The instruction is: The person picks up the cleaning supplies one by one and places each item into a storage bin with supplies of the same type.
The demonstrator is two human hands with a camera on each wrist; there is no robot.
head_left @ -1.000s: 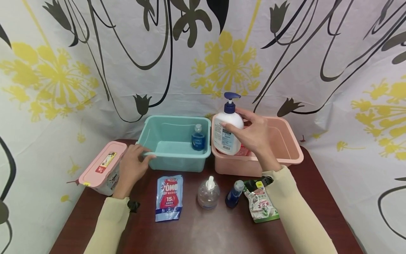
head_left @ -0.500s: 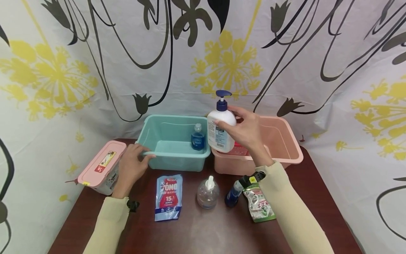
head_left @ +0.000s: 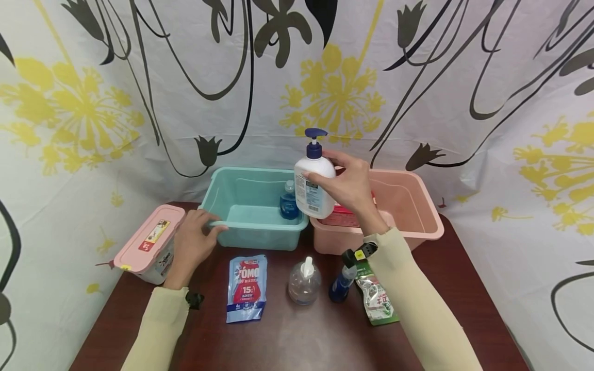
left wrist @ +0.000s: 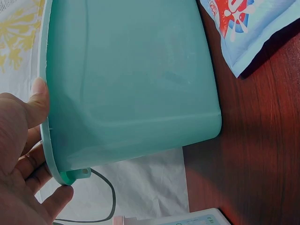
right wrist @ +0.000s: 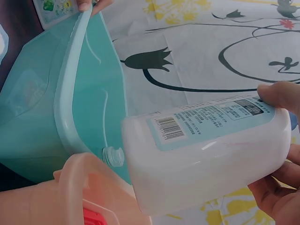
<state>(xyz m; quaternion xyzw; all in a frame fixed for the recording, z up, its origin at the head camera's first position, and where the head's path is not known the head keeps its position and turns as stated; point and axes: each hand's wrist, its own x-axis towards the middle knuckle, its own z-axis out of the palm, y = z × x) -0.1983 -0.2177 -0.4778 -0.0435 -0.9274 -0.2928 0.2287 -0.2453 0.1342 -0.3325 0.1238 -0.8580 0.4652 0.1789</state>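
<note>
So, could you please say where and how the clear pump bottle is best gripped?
Probably round the wide body of the clear pump bottle, below its white pump, from the near side: it stands upright, with the teal bin behind and the dark blue bottle at right.

The head camera looks forward and down over the table (head_left: 371, 345), taking in the green bin (head_left: 260, 239), the pink bin (head_left: 336, 245) and the cloth (head_left: 176, 118) behind. The left wrist view, turned sideways, faces the green bin's outside up close. The right wrist view, also tilted, closely faces the bottle (head_left: 313, 191), which the head view shares; all three show the green bin.
</note>
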